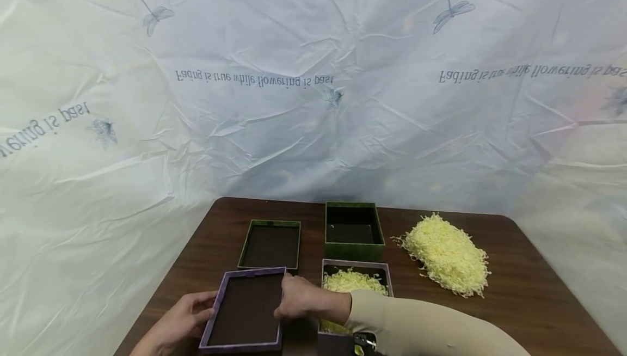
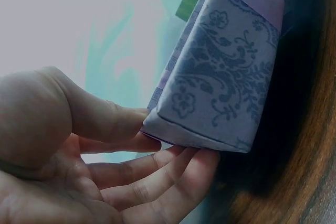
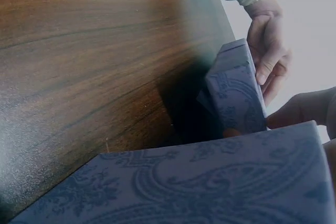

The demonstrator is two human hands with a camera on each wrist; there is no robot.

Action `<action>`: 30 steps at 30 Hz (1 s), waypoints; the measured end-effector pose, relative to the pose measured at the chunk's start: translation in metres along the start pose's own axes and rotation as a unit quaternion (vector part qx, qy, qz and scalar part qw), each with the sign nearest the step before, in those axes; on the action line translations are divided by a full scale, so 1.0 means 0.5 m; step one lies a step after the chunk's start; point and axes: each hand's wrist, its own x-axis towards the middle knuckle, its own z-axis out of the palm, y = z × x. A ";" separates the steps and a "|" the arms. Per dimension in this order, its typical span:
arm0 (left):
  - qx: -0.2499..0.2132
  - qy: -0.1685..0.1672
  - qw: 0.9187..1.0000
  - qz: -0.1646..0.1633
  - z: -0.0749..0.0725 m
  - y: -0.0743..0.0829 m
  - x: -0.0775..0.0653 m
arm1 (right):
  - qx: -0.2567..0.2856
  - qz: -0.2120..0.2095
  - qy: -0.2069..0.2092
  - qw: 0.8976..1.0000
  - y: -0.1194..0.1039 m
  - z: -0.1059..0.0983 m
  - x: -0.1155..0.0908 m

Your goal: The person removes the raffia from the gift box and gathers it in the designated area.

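Observation:
A purple box lid lies between my hands with its dark inside facing up. My left hand holds its left side; in the left wrist view the thumb is at the rim and fingers are under the patterned lid corner. On the opposite side, my right hand pinches the upper right edge of the lid. In the right wrist view, a patterned box wall fills the foreground. Beneath my right forearm stands the purple box, holding pale yellow shredded filler.
Behind the purple lid lies a green lid, inside up. A green box stands open behind the purple box. To the right, a loose heap of yellow shredded filler rests on the brown wooden table. Pale printed sheeting hangs around it.

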 end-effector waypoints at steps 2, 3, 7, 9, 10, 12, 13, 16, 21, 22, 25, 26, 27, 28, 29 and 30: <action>0.000 0.001 1.000 0.002 0.001 0.001 0.000 | 0.011 0.004 0.006 1.000 0.001 0.001 0.001; 0.001 0.002 1.000 0.004 0.001 0.001 0.000 | 0.016 0.005 0.009 1.000 0.001 0.002 0.002; 0.006 0.003 1.000 0.003 0.000 0.002 -0.001 | 0.027 0.007 0.012 1.000 0.001 0.004 0.002; 0.008 0.002 1.000 0.002 0.000 0.001 -0.001 | 0.027 0.006 0.002 1.000 0.002 0.004 0.003; 0.009 0.000 1.000 0.004 -0.001 0.000 -0.001 | 0.022 0.005 -0.004 1.000 0.002 0.004 0.004; 0.010 -0.003 1.000 0.006 -0.001 -0.001 -0.002 | 0.008 -0.001 -0.013 1.000 0.002 0.004 0.004; 0.010 -0.005 1.000 0.007 -0.001 -0.002 -0.002 | -0.002 -0.004 -0.015 1.000 0.002 0.005 0.005; 0.011 -0.007 1.000 0.010 -0.001 -0.004 -0.002 | -0.034 -0.012 -0.017 0.999 0.002 0.006 0.006; 0.014 -0.003 1.000 0.011 0.000 -0.006 -0.002 | -0.058 -0.017 -0.004 0.998 0.000 0.010 0.007; 0.016 -0.002 1.000 0.011 0.001 -0.007 -0.003 | -0.062 -0.018 0.002 0.998 0.000 0.013 0.007; 0.022 0.003 1.000 0.012 0.004 -0.009 -0.004 | -0.070 -0.019 0.019 0.997 -0.001 0.017 0.005; 0.024 0.005 1.000 0.011 0.005 -0.010 -0.004 | -0.074 -0.021 0.024 0.997 -0.001 0.019 0.005; 0.024 0.007 1.000 0.010 0.006 -0.011 -0.004 | -0.080 -0.022 0.027 0.996 -0.001 0.020 0.005; 0.025 0.009 1.000 0.011 0.007 -0.011 -0.004 | -0.085 -0.025 0.031 0.996 -0.001 0.020 0.004; 0.024 0.010 1.000 0.012 0.008 -0.012 -0.004 | -0.088 -0.028 0.032 0.995 -0.001 0.020 0.005; 0.025 0.012 1.000 0.011 0.009 -0.012 -0.004 | -0.090 -0.029 0.033 0.995 0.000 0.020 0.005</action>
